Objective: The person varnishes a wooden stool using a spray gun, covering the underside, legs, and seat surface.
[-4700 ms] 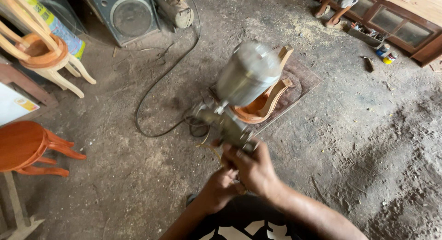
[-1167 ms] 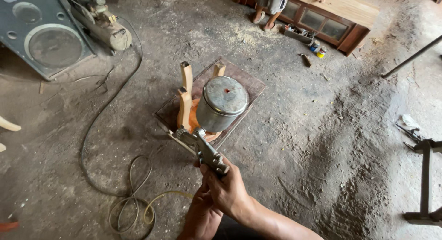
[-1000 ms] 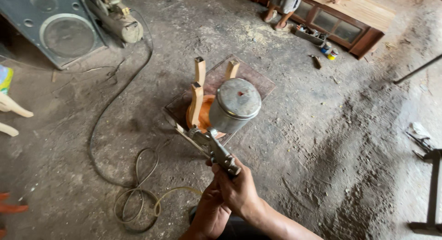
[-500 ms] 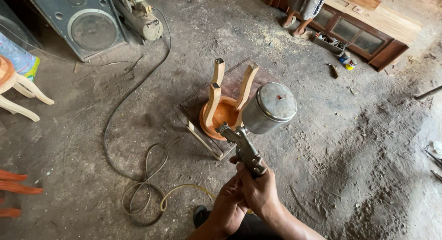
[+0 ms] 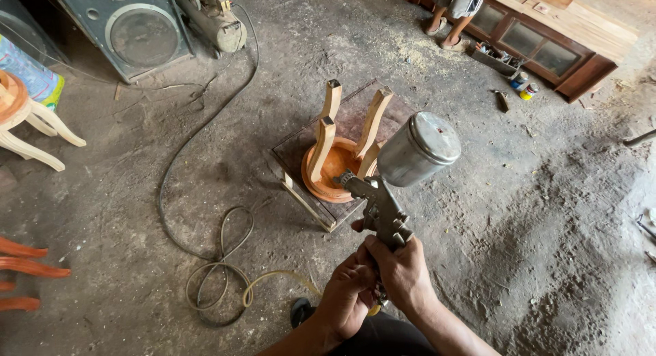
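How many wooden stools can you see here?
3, perhaps more out of frame: one upside-down stool beyond the spray gun, one pale stool at left edge, one orange stool lower left, cut off.

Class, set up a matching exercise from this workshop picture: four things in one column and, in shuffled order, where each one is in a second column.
1. spray gun
2. upturned stool
3. loudspeaker
4. coiled hose

A. on the floor, left of the hands
B. top left, by the compressor
C. on a flat board
D. gripped by both hands

Pairs: 1-D, 2-C, 3-B, 4-A
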